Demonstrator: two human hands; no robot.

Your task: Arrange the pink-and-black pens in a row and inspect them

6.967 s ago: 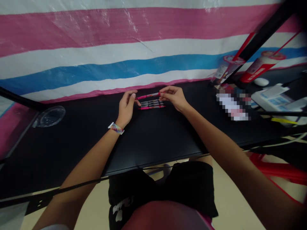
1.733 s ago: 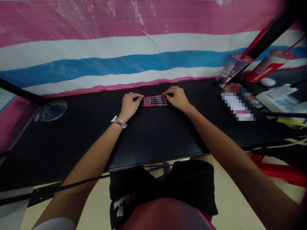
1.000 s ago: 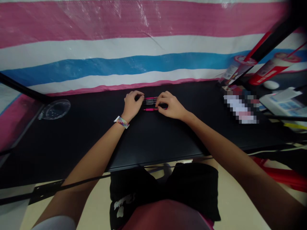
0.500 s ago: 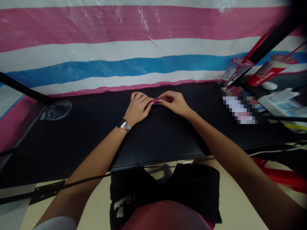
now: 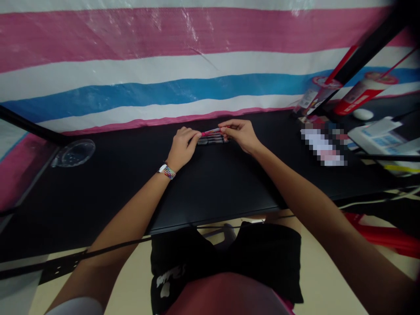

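Head view shows the left hand (image 5: 181, 146) and right hand (image 5: 241, 133) each pinching an end of a pink pen (image 5: 211, 131), lifted level just above the pens (image 5: 212, 140) lined up on the black desk (image 5: 210, 183), seemingly for aligning.

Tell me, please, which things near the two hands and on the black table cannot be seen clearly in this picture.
1. Dark pens lying on the black table: too small to count; the left hand covers their left ends.
2. Raised pink pen: print unreadable; the right hand hides its right end.
3. Item beside the white papers: blurred out.
4. Red-and-white cups: partly hidden by a black bar.
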